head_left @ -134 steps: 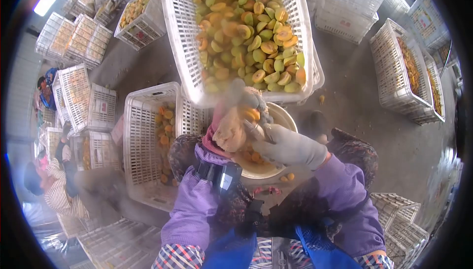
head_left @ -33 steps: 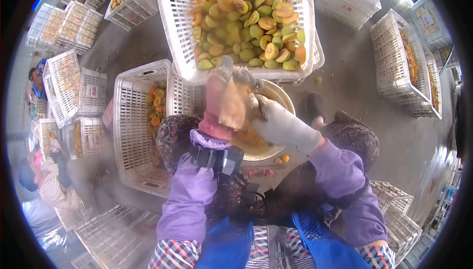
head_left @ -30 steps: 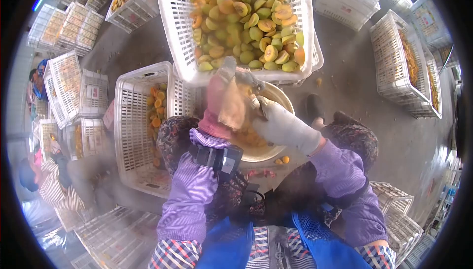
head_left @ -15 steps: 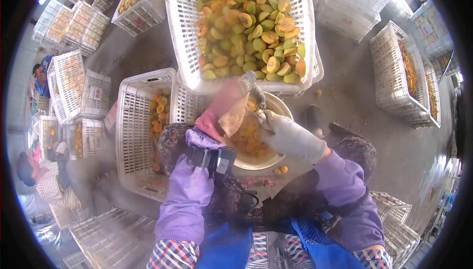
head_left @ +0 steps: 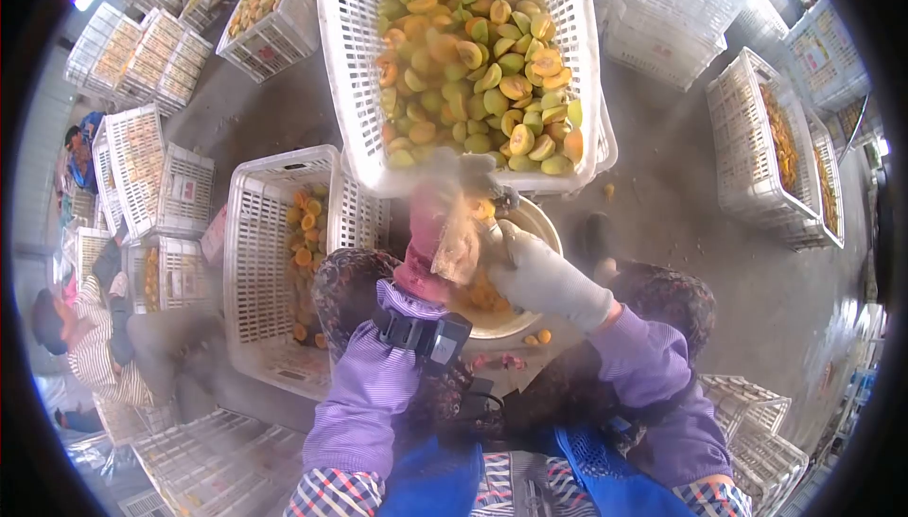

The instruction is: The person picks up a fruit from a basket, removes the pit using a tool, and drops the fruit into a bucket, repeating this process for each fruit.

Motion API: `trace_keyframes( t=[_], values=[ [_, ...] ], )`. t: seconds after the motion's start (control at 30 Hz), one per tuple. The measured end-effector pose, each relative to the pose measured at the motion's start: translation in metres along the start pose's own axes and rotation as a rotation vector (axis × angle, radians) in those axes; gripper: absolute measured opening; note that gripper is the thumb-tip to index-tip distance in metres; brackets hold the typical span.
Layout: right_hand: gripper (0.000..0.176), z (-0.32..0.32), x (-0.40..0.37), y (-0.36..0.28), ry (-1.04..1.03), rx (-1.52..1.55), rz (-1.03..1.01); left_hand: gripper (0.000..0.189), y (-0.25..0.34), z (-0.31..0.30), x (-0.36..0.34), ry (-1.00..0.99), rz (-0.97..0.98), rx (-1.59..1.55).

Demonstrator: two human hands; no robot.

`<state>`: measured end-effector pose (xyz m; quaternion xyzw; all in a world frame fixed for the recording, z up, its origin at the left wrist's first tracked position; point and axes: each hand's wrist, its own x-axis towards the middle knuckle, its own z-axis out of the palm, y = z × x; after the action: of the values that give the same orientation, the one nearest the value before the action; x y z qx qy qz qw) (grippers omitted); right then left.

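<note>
My left hand [head_left: 443,233], in a pink and tan glove with dark grey fingertips, is closed around an apricot half [head_left: 481,208]. Close against it, my right hand [head_left: 549,276] in a white glove grips a small metal tool [head_left: 494,227], mostly hidden by the fingers; its exact kind does not show. Both hands are over a pale round bucket [head_left: 541,224] that contains orange fruit pieces [head_left: 487,295]. Just beyond them stands a white crate [head_left: 355,91] heaped with green-yellow apricot halves [head_left: 501,72]. Haze blurs the left fingers.
Left of my knees is another white crate [head_left: 248,262] with orange fruit halves [head_left: 305,233]. More filled crates [head_left: 757,153] stand at right, and stacked crates [head_left: 128,172] at far left. A person in a striped top [head_left: 90,347] sits at left. Loose fruit [head_left: 537,337] lies on the floor.
My left hand has turned more upright and come slightly nearer, and my right hand has shifted a little left towards it. The view has tilted slightly.
</note>
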<state>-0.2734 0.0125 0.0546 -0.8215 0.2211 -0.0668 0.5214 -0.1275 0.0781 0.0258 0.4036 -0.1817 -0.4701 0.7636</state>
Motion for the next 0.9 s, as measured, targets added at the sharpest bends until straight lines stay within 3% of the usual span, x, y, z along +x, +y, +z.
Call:
trace_keyframes(
  t=[0.03, 0.1, 0.13, 0.17, 0.23, 0.33, 0.4, 0.47, 0.53, 0.6, 0.63, 0.73, 0.8, 0.87, 0.9],
  values=[
    [0.019, -0.007, 0.002, -0.01, -0.099, 0.107, 0.095, 0.038, 0.009, 0.014, 0.0, 0.004, -0.008, -0.088],
    [0.018, -0.025, 0.001, -0.031, -0.291, 0.324, 0.295, 0.049, 0.035, 0.024, 0.003, -0.143, -0.125, 0.185],
    [0.018, -0.024, 0.0, -0.028, -0.299, 0.367, 0.297, 0.055, 0.043, 0.022, 0.007, -0.218, -0.181, 0.318],
    [0.017, -0.021, 0.0, -0.023, -0.311, 0.406, 0.294, 0.054, 0.047, 0.017, 0.01, -0.229, -0.302, 0.251],
    [0.018, -0.018, 0.003, -0.017, -0.304, 0.453, 0.272, 0.053, 0.04, 0.007, 0.009, -0.235, 0.291, 0.924],
    [0.018, -0.015, 0.002, -0.014, -0.23, 0.467, 0.235, 0.049, 0.015, 0.009, 0.001, -0.072, 0.464, 0.883],
    [0.018, -0.012, 0.0, -0.017, -0.172, 0.457, 0.212, 0.045, -0.001, -0.002, 0.002, -0.019, 0.26, 0.488],
    [0.02, -0.021, -0.001, -0.022, -0.304, 0.431, 0.252, 0.042, -0.011, -0.015, 0.003, 0.005, 0.097, 0.131],
    [0.021, -0.027, 0.0, -0.023, -0.425, 0.435, 0.287, 0.039, 0.023, 0.028, -0.01, -0.047, -0.061, -0.115],
    [0.023, -0.031, 0.001, -0.019, -0.526, 0.466, 0.31, 0.036, 0.03, 0.032, -0.011, -0.118, -0.038, 0.022],
    [0.024, -0.033, 0.001, -0.016, -0.589, 0.557, 0.354, 0.034, 0.03, 0.025, -0.011, -0.159, 0.061, 0.285],
    [0.022, -0.034, 0.006, -0.012, -0.634, 0.613, 0.291, 0.026, 0.043, 0.032, -0.009, -0.106, 0.042, 0.377],
    [0.021, -0.03, 0.006, -0.018, -0.543, 0.559, 0.258, 0.024, 0.05, 0.044, -0.011, 0.105, -0.277, -0.179],
    [0.021, -0.026, 0.005, -0.02, -0.53, 0.444, 0.283, 0.028, 0.011, -0.016, -0.009, 0.137, -0.19, -0.117],
    [0.021, -0.024, 0.002, -0.021, -0.493, 0.465, 0.254, 0.028, 0.014, -0.021, -0.018, 0.201, -0.263, -0.213]
  ],
)
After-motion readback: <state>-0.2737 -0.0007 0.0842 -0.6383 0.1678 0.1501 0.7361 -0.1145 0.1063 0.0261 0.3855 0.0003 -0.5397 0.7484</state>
